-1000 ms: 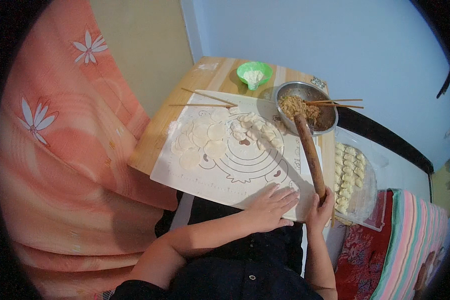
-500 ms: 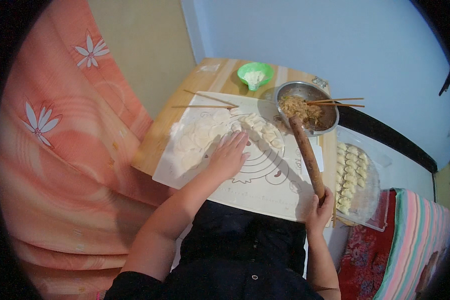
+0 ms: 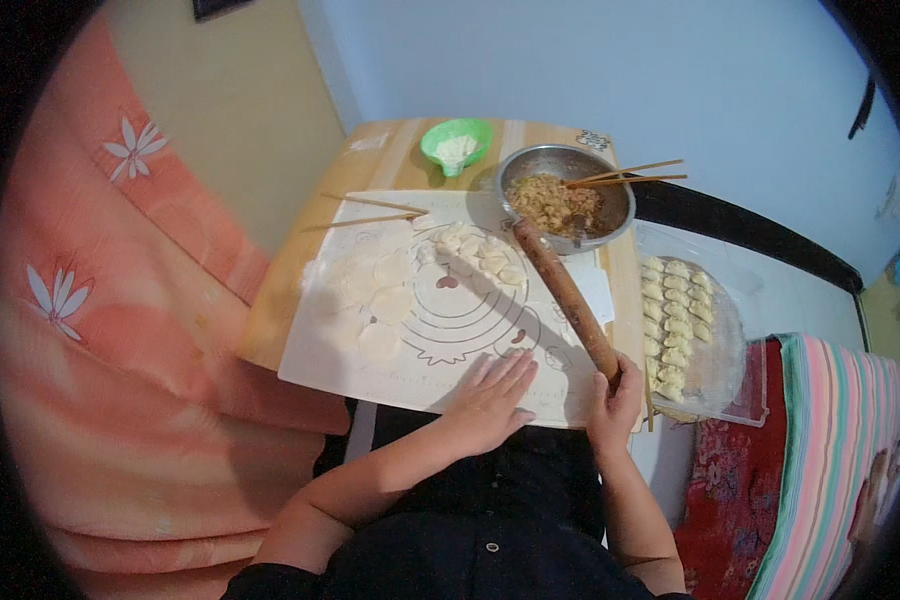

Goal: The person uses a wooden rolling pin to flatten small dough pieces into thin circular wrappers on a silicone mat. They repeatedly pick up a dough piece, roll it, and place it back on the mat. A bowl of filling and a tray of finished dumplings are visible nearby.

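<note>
My right hand (image 3: 615, 405) is wrapped round the lower end of a brown wooden rolling pin (image 3: 568, 295), held tilted over the right side of the mat. The pin's upper end overlaps the near rim of the steel bowl in view. Fingers stretched out, my left hand (image 3: 492, 400) lies over the near edge of the white pastry mat (image 3: 425, 385) with nothing visible in it. Round flat dough wrappers (image 3: 380, 300) overlap on the mat's left part. Several small dough pieces (image 3: 478, 250) are gathered at the far middle of the mat's printed circles.
A metal bowl (image 3: 625, 215) of filling with chopsticks (image 3: 630, 175) stands at the table's far right. Behind the mat is a green bowl (image 3: 470, 140) of flour. Two thin sticks (image 3: 360, 222) lie far left. Rows of dumplings (image 3: 675, 320) fill a clear tray (image 3: 745, 390) beyond the right edge.
My left hand has drawn back from the dough pieces toward the mat's near edge. The right hand still grips the rolling pin. The whole view has shifted slightly.
</note>
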Demonstrator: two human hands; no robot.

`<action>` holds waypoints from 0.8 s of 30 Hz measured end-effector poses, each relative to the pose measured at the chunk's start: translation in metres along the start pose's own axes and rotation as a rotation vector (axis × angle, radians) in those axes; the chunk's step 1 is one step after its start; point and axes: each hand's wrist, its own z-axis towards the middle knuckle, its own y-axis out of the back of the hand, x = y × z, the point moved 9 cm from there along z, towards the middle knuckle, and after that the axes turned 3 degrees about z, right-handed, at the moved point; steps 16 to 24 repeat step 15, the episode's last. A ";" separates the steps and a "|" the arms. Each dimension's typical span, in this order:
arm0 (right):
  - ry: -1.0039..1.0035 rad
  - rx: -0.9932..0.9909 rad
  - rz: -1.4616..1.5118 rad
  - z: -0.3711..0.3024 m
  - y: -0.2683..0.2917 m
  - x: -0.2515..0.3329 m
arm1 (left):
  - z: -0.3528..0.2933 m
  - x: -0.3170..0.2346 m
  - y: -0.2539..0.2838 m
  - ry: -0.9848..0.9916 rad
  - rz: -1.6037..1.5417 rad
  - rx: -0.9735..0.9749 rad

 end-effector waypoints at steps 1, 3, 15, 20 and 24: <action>0.003 -0.005 -0.005 -0.001 0.001 -0.002 | 0.002 0.002 0.001 -0.001 0.052 0.012; 0.016 -0.022 -0.018 -0.003 0.002 -0.002 | 0.004 0.009 0.004 0.011 0.015 0.087; -0.004 0.002 -0.038 0.002 0.002 0.002 | 0.025 -0.029 0.008 -0.030 0.046 0.020; -0.004 0.002 -0.038 0.002 0.002 0.002 | 0.025 -0.029 0.008 -0.030 0.046 0.020; -0.004 0.002 -0.038 0.002 0.002 0.002 | 0.025 -0.029 0.008 -0.030 0.046 0.020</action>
